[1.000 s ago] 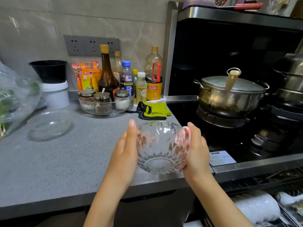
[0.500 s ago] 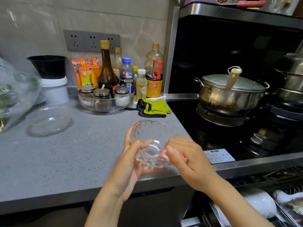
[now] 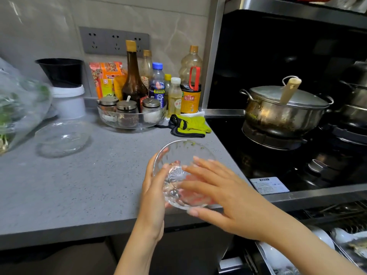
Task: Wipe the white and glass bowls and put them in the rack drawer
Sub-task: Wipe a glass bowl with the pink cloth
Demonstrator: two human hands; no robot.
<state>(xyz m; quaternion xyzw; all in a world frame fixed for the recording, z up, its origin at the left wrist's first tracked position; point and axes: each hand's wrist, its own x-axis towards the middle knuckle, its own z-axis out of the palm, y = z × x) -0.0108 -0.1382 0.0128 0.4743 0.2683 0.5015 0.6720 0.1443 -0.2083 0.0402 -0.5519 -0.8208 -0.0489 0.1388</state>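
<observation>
The cut-glass bowl [image 3: 183, 173] hangs tipped on its side just above the front edge of the grey bench [image 3: 79, 185], its mouth facing twelve o'clock and its starburst base toward the camera; the left hand [image 3: 155, 187] holds its nine o'clock wall in a cupped grip, while the right hand [image 3: 222, 193] lies spread and flat over the three o'clock side, something pinkish, perhaps a cloth, blurred beneath it. To wipe well, I judge the left grip should stay firm on the slick glass while the right sweeps the facets. The open rack drawer [image 3: 297, 255] waits at five o'clock, white bowls [image 3: 274, 255] inside.
</observation>
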